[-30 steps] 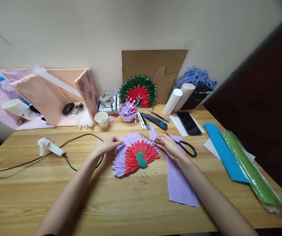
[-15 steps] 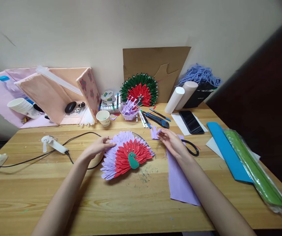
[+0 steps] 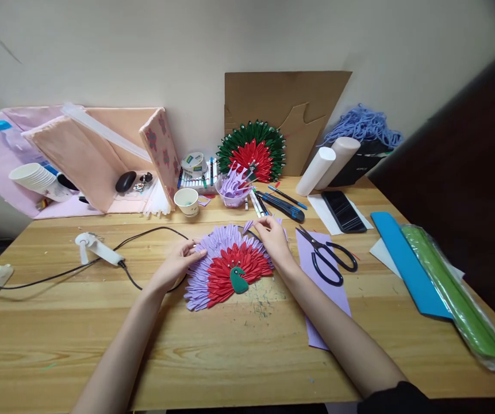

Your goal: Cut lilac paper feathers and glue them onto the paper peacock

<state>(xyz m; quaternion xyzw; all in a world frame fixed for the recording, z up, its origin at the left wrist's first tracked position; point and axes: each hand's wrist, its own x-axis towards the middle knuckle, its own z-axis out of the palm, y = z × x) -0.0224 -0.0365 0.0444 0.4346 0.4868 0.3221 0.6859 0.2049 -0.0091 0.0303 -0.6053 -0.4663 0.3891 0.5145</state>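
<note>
A paper peacock (image 3: 247,259) lies on the table, its fan made of purple outer petals and red inner ones, with a green body in front. My left hand (image 3: 182,261) grips the fan's left edge, thumb on top of the purple petals. At the fan's upper right rim, my right hand (image 3: 269,233) pinches a small purple paper petal (image 3: 248,226) between thumb and fingers. Black-handled scissors (image 3: 327,256) rest on a purple paper sheet (image 3: 325,302) right of that hand. Other purple pieces behind the right hand are mostly hidden.
Behind the peacock stand a paper cup (image 3: 186,203), a bowl of purple cuttings (image 3: 233,195) and a utility knife (image 3: 281,207). A hot glue gun (image 3: 98,249) with its cable lies left. Rightward are a phone (image 3: 343,211) and green wrapped paper (image 3: 454,287).
My right hand has moved left from the loose purple pieces to the fan's upper right rim, carrying a petal. The scissors are now uncovered. My left hand stays on the fan; the view has shifted slightly.
</note>
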